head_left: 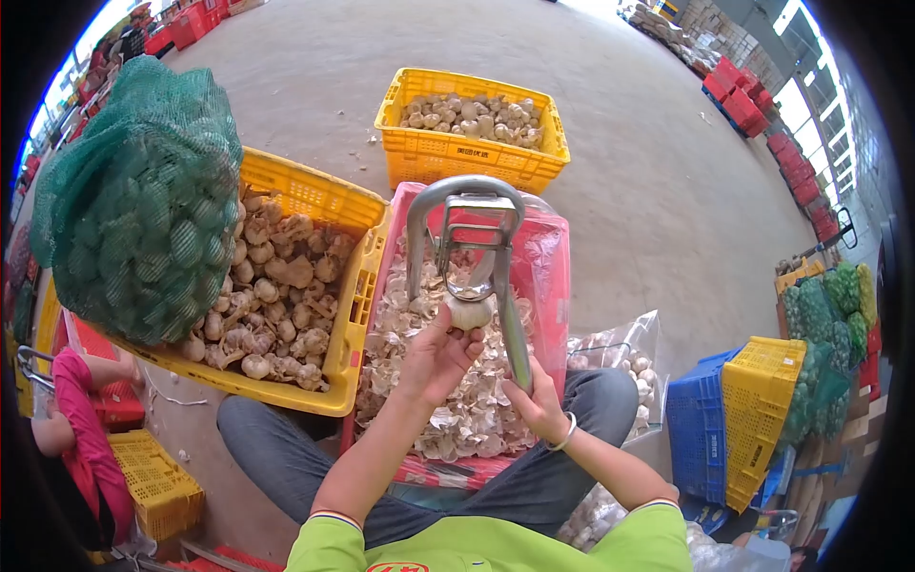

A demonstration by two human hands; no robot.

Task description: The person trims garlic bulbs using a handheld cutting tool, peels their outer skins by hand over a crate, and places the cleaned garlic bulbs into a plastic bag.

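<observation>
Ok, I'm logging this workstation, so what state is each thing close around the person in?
Garlic bulb, held in left hand
Metal tool, handle gripped by right hand
Pink crate, open, heaped with loose peels
Large yellow crate, open, holding many bulbs
Green net bag, bulging
Far yellow crate, open, bulbs inside
Clear bag, containing bulbs

The cutter (465, 238) is glossy, smooth metal; the yellow crate (477, 157) and red bin (545, 238) look like plastic.
</observation>
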